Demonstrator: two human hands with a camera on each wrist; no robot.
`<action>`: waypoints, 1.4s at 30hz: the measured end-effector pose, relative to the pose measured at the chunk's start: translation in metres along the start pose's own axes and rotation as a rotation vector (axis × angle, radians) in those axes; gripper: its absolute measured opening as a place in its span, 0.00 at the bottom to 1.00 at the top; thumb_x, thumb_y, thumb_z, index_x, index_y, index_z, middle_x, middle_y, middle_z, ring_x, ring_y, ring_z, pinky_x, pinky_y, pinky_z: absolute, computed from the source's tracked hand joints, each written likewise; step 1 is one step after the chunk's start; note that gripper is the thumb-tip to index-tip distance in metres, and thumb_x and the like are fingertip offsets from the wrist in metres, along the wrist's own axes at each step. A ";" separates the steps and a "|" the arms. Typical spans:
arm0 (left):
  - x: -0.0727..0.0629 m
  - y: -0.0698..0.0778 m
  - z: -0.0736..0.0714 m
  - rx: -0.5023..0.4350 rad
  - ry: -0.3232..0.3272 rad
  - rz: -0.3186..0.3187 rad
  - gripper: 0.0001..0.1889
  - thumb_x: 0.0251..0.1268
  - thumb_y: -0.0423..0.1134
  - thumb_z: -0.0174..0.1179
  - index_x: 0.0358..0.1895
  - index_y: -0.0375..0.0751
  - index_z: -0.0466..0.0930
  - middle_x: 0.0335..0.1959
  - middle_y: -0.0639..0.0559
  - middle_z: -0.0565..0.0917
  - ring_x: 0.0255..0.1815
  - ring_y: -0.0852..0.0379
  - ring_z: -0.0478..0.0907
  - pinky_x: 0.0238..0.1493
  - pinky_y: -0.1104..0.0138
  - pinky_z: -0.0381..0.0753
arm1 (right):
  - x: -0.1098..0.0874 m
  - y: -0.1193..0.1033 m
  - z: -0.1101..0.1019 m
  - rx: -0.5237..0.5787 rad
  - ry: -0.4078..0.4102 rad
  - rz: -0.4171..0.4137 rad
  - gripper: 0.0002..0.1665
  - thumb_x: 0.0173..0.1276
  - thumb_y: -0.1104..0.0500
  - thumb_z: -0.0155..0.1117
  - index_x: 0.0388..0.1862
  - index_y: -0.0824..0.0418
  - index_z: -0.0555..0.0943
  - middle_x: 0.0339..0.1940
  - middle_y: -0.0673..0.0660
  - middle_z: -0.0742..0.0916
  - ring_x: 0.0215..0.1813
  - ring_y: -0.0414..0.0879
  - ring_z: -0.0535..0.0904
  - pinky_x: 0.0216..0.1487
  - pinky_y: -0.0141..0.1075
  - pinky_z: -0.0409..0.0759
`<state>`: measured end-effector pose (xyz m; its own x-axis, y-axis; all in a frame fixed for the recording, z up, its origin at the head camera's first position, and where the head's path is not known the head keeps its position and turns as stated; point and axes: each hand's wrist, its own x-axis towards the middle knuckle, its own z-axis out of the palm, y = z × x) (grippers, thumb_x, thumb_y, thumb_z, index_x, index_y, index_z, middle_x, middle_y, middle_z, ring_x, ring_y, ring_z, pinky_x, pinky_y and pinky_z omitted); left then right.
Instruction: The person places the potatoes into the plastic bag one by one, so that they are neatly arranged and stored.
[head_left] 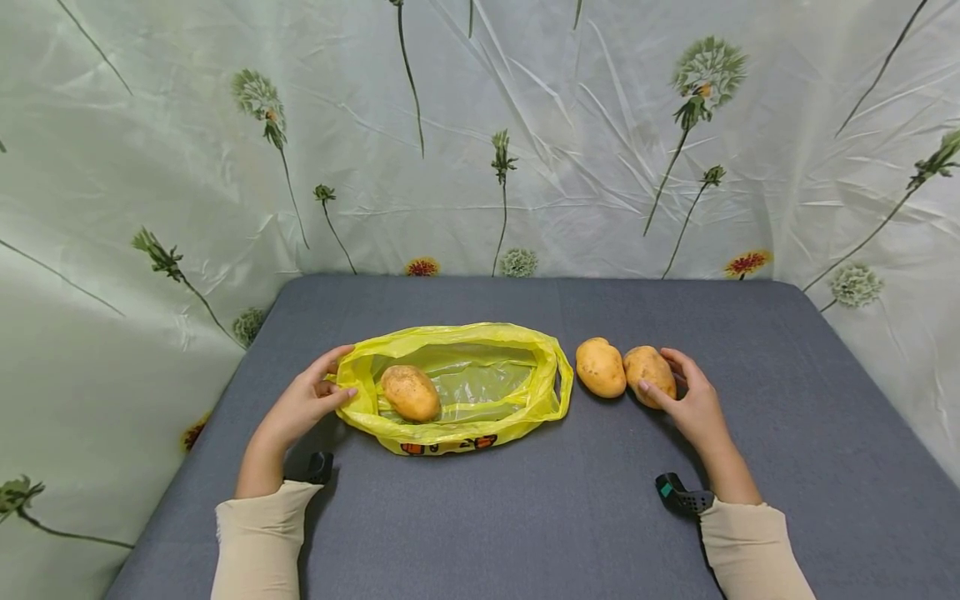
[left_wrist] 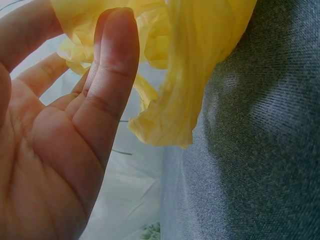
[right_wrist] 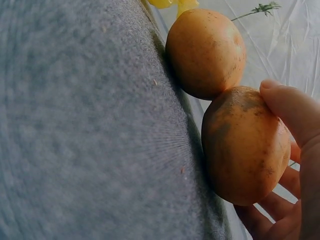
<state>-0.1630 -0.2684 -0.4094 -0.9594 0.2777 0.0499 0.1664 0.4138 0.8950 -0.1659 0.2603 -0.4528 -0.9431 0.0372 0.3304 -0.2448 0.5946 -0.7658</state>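
Observation:
A yellow plastic bag (head_left: 450, 433) lies with its mouth spread wide, and one potato (head_left: 410, 392) rests inside it. At the bag's left end, my left hand (head_left: 303, 404) holds the rim between thumb and fingers; in the left wrist view the thumb (left_wrist: 112, 75) crosses in front of the yellow plastic (left_wrist: 175, 100). To the right of the bag, two more potatoes sit side by side, touching. My right hand (head_left: 693, 404) grips the outer potato (head_left: 647, 375), thumb on its near side and fingers round the far side. Nearest the bag is the other potato (right_wrist: 205, 52), untouched by either hand.
All of this sits on a dark grey cloth-covered surface (head_left: 517, 525) with rounded far corners. Behind it and at the sides hangs a pale, shiny curtain (head_left: 570, 167) printed with flowers. A black wrist strap (head_left: 682, 496) shows at the right sleeve.

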 end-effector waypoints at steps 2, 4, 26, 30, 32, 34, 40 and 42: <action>0.000 0.000 0.000 -0.001 -0.002 0.000 0.34 0.60 0.31 0.57 0.67 0.37 0.52 0.47 0.34 0.65 0.28 0.58 0.71 0.27 0.67 0.73 | -0.001 0.000 0.001 0.000 -0.011 0.029 0.37 0.55 0.60 0.68 0.61 0.68 0.64 0.56 0.69 0.71 0.52 0.62 0.71 0.47 0.33 0.67; 0.000 0.000 0.000 0.004 -0.001 -0.003 0.33 0.59 0.31 0.58 0.67 0.37 0.53 0.46 0.34 0.65 0.27 0.58 0.71 0.27 0.67 0.73 | -0.001 -0.001 0.001 0.005 -0.021 0.049 0.37 0.55 0.59 0.68 0.61 0.68 0.64 0.55 0.70 0.71 0.50 0.62 0.71 0.45 0.31 0.67; 0.001 0.003 0.000 -0.022 -0.006 -0.015 0.34 0.59 0.28 0.57 0.67 0.35 0.51 0.47 0.34 0.65 0.27 0.59 0.70 0.26 0.67 0.73 | 0.001 0.000 0.003 0.019 0.142 -0.013 0.33 0.49 0.66 0.71 0.55 0.69 0.71 0.51 0.65 0.75 0.50 0.51 0.72 0.40 0.16 0.65; 0.001 0.003 -0.001 -0.022 -0.004 -0.039 0.34 0.58 0.25 0.56 0.67 0.34 0.51 0.47 0.33 0.64 0.26 0.59 0.69 0.26 0.67 0.73 | 0.001 -0.001 0.003 0.037 0.180 -0.034 0.34 0.47 0.67 0.72 0.54 0.69 0.72 0.50 0.63 0.76 0.48 0.33 0.69 0.40 0.17 0.67; 0.001 0.003 -0.001 -0.027 -0.004 -0.043 0.34 0.58 0.24 0.56 0.67 0.33 0.51 0.46 0.33 0.64 0.26 0.59 0.69 0.26 0.66 0.73 | 0.001 -0.002 0.003 0.042 0.187 -0.044 0.34 0.46 0.67 0.72 0.54 0.70 0.72 0.50 0.63 0.76 0.47 0.27 0.67 0.40 0.17 0.67; 0.001 0.003 -0.001 -0.029 -0.003 -0.044 0.34 0.58 0.24 0.56 0.67 0.33 0.51 0.46 0.33 0.64 0.26 0.59 0.69 0.26 0.66 0.73 | 0.001 -0.002 0.002 0.042 0.190 -0.053 0.34 0.46 0.67 0.73 0.54 0.70 0.72 0.50 0.64 0.76 0.47 0.26 0.67 0.40 0.17 0.67; 0.000 0.003 0.000 -0.004 0.008 -0.039 0.35 0.57 0.28 0.58 0.67 0.37 0.53 0.46 0.35 0.64 0.27 0.59 0.69 0.27 0.68 0.73 | 0.001 -0.003 0.002 0.034 0.192 -0.072 0.34 0.46 0.68 0.73 0.54 0.70 0.72 0.50 0.64 0.76 0.48 0.28 0.67 0.40 0.17 0.67; 0.000 0.002 0.000 0.000 0.012 -0.038 0.35 0.57 0.28 0.59 0.67 0.39 0.54 0.46 0.36 0.64 0.28 0.58 0.69 0.27 0.68 0.72 | 0.001 -0.004 0.002 0.030 0.192 -0.077 0.35 0.45 0.69 0.73 0.55 0.69 0.72 0.50 0.64 0.76 0.48 0.28 0.67 0.40 0.17 0.67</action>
<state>-0.1629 -0.2675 -0.4072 -0.9676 0.2516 0.0211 0.1297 0.4235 0.8966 -0.1665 0.2558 -0.4504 -0.8620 0.1464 0.4853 -0.3236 0.5779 -0.7492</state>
